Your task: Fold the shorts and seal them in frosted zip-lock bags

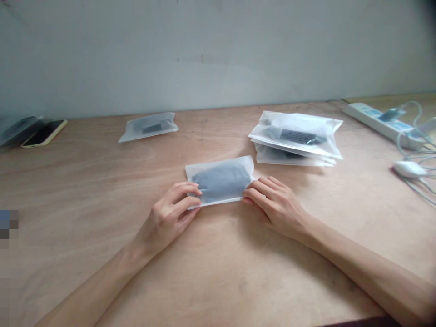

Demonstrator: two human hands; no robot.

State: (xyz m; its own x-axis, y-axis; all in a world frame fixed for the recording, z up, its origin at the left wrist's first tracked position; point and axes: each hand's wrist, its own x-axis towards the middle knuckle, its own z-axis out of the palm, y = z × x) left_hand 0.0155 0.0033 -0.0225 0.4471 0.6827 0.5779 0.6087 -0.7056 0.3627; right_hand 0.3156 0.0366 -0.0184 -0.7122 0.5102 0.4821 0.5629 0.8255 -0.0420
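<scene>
A frosted plastic pouch (pixel 221 179) with something dark grey inside lies on the wooden table in front of me. My left hand (pixel 175 208) is closed on its near left corner, thumb beneath and fingers on top. At the near right corner, my right hand (pixel 272 200) grips the pouch's edge with curled fingers. What exactly the pouch contains is blurred by the cloudy plastic.
Similar pouches with dark labels form a stack (pixel 298 131) at the back right. Another pouch (pixel 150 126) lies at the back left. A phone (pixel 46 133) rests far left beside a dark bagged item (pixel 20 129). A power strip (pixel 378 121), white charger (pixel 408 169) and cables occupy the right.
</scene>
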